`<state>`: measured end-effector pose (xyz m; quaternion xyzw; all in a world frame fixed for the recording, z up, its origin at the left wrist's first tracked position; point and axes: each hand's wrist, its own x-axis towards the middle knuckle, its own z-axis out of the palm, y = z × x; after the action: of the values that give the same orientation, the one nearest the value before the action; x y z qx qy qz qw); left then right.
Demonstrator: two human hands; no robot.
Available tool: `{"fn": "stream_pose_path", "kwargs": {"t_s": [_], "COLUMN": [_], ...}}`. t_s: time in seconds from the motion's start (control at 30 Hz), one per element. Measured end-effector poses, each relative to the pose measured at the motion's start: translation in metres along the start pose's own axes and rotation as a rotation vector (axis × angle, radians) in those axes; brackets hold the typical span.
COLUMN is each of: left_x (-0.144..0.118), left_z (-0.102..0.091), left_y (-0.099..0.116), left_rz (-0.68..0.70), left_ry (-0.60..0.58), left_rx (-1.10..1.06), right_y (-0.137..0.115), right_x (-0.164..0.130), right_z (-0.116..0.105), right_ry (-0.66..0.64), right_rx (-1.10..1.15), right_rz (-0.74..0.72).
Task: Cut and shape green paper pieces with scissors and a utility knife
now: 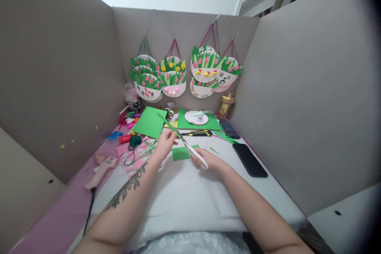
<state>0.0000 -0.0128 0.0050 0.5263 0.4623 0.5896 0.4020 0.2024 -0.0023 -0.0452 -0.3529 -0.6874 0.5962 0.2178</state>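
Observation:
My left hand [167, 141] pinches a narrow strip of green paper [164, 120], which slants up and to the left above the table. In my right hand [205, 158] is a pair of white-handled scissors [195, 152], its blades pointing up and left and meeting the strip near my left fingers. Whether the blades are apart or together, I cannot tell. Under the scissors, a small green paper rectangle [181, 153] lies flat on the white table cover. Behind my hands rests a yellow and black utility knife [197, 133].
Green sheets [151, 121] and a white paper plate [196, 117] lie at the back. A pink glue gun [102, 170] with a cord sits left, near dark green yarn [135, 140]. A black phone [249, 160] lies right. Decorated plate baskets [205, 65] hang on the grey back panel.

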Motion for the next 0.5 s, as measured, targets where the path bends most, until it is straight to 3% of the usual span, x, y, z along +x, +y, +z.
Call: {"fn": "stream_pose_path", "kwargs": {"t_s": [0.5], "left_x": [0.001], "left_z": [-0.002], "left_y": [-0.002], "left_rz": [-0.013], "left_ry": [-0.034], "left_rx": [0.011], "right_y": [-0.013], "right_x": [-0.009], "right_z": [0.000], "right_ry": [0.029], "right_rx": [-0.077], "right_rz": [0.006]}}
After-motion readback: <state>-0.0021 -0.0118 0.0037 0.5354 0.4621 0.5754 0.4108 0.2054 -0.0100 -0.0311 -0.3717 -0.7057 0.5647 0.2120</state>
